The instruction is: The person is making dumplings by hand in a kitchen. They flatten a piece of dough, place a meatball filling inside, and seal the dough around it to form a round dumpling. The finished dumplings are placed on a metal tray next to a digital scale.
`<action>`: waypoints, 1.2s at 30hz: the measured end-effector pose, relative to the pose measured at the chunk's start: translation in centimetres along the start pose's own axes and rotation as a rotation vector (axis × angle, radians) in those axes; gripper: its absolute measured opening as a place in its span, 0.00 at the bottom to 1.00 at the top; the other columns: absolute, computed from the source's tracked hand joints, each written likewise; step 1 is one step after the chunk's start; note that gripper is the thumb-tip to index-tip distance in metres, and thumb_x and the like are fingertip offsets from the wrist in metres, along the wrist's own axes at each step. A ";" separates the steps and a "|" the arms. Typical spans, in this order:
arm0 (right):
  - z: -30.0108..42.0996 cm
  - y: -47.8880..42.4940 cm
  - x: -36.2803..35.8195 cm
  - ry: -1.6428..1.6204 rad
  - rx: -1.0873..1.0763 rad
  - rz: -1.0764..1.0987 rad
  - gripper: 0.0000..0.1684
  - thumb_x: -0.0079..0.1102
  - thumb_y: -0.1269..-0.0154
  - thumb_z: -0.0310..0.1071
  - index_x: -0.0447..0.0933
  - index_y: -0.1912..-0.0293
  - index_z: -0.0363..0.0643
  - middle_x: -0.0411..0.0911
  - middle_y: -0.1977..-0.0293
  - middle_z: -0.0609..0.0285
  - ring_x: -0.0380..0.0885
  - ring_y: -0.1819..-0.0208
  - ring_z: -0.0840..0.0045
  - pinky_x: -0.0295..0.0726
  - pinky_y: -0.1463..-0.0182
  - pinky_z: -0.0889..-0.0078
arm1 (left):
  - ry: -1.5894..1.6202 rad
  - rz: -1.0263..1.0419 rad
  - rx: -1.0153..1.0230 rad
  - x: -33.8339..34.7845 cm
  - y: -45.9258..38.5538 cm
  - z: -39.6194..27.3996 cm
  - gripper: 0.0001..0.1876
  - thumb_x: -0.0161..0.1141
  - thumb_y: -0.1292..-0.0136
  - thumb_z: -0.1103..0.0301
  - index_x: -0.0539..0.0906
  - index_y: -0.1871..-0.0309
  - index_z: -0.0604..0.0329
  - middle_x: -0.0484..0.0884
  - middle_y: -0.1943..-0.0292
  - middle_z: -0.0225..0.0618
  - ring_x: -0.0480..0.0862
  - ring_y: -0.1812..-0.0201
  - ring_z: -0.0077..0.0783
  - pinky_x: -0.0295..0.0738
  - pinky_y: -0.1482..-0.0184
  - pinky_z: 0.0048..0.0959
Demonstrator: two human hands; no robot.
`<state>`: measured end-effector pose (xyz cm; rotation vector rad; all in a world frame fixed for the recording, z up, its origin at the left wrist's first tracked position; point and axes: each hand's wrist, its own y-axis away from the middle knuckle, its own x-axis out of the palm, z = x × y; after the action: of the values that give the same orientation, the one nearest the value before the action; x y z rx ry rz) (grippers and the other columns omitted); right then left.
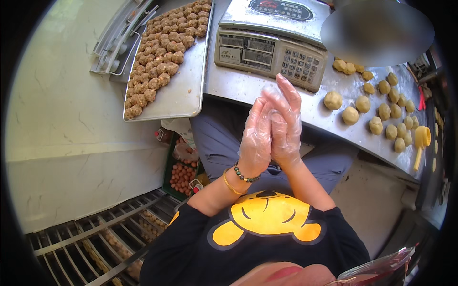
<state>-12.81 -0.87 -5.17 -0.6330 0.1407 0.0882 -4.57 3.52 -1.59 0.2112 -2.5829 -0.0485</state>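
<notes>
My left hand (254, 139) and my right hand (289, 137) are pressed palm to palm in front of the table edge, both in clear plastic gloves. Whatever may lie between the palms is hidden. Just beyond the fingertips stands a digital weighing scale (247, 52) with a keypad. To the left, a metal tray (188, 91) carries rows of brown, lumpy filling balls (161, 57), with bare metal at its near right corner. Pale yellow dough balls (350, 116) of differing sizes sit on the steel table (322, 123) at the right.
A yellow plastic tool with a handle (422, 137) lies at the table's right end. Below left, a green crate (168, 175) holds eggs (181, 178). A metal rack (93, 232) with loaded trays stands at lower left. A pale wall panel (82, 107) borders the left side.
</notes>
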 end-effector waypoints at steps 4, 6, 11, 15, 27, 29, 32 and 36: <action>1.9 -1.4 -0.8 -1.336 0.582 -0.342 0.44 0.29 0.18 0.69 0.43 0.16 0.56 0.53 0.20 0.50 0.55 0.19 0.56 0.55 0.16 0.48 | -0.028 0.208 -0.018 -0.5 -2.5 0.6 0.32 0.55 0.19 0.47 0.67 0.27 0.66 0.78 0.40 0.40 0.78 0.39 0.30 0.73 0.32 0.30; 0.1 -1.5 -0.4 -1.426 0.621 -0.282 0.41 0.36 0.16 0.61 0.49 0.17 0.49 0.57 0.21 0.50 0.57 0.20 0.61 0.59 0.17 0.54 | -0.516 0.324 0.249 -0.5 -2.9 0.4 0.44 0.62 0.28 0.38 0.64 0.24 0.67 0.76 0.36 0.46 0.76 0.33 0.38 0.69 0.28 0.38; 2.2 -1.2 -1.1 -1.674 0.932 -0.276 0.33 0.41 0.15 0.45 0.59 0.20 0.41 0.62 0.21 0.51 0.66 0.23 0.62 0.63 0.19 0.57 | -1.294 0.295 0.745 -1.4 -3.1 -1.5 0.63 0.76 0.46 0.32 0.56 0.18 0.64 0.65 0.22 0.58 0.64 0.20 0.60 0.47 0.18 0.53; 3.7 -0.8 -1.4 -1.624 0.951 -0.130 0.32 0.39 0.14 0.48 0.63 0.23 0.40 0.69 0.25 0.55 0.70 0.26 0.67 0.68 0.21 0.61 | -1.142 0.334 0.705 -1.8 -2.9 -1.9 0.59 0.69 0.41 0.33 0.56 0.18 0.64 0.64 0.21 0.54 0.57 0.19 0.67 0.34 0.19 0.61; 6.6 0.1 -0.2 -1.259 0.979 -0.317 0.33 0.37 0.13 0.51 0.61 0.23 0.38 0.67 0.25 0.54 0.68 0.25 0.67 0.65 0.20 0.62 | -1.505 0.476 0.781 -2.8 -2.9 -3.0 0.41 0.45 0.23 0.37 0.66 0.20 0.62 0.62 0.17 0.48 0.51 0.16 0.68 0.27 0.20 0.68; 5.8 0.3 -0.5 -1.511 1.051 -0.292 0.32 0.37 0.12 0.52 0.60 0.23 0.42 0.67 0.26 0.54 0.69 0.26 0.70 0.67 0.21 0.62 | -1.288 0.344 0.612 -2.5 -2.4 -3.1 0.48 0.46 0.25 0.31 0.61 0.18 0.64 0.60 0.17 0.50 0.52 0.17 0.69 0.29 0.20 0.68; 6.9 -0.5 -0.7 -1.547 0.981 -0.238 0.35 0.30 0.12 0.55 0.58 0.20 0.42 0.64 0.23 0.57 0.65 0.23 0.69 0.62 0.18 0.62 | -1.226 0.337 0.610 -2.7 -0.4 -4.0 0.61 0.59 0.37 0.24 0.55 0.17 0.69 0.58 0.18 0.60 0.54 0.17 0.68 0.29 0.20 0.65; 7.8 0.1 -0.5 -1.395 0.908 -0.134 0.35 0.34 0.13 0.52 0.56 0.20 0.41 0.63 0.23 0.57 0.65 0.23 0.69 0.64 0.19 0.63 | -1.214 0.251 0.660 -2.3 -0.2 -4.3 0.56 0.66 0.36 0.33 0.59 0.19 0.69 0.60 0.20 0.63 0.55 0.18 0.67 0.28 0.20 0.65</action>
<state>-12.49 3.84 1.10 0.4186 -1.1579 0.2945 -0.38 3.69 0.90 0.0893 -3.6982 1.0907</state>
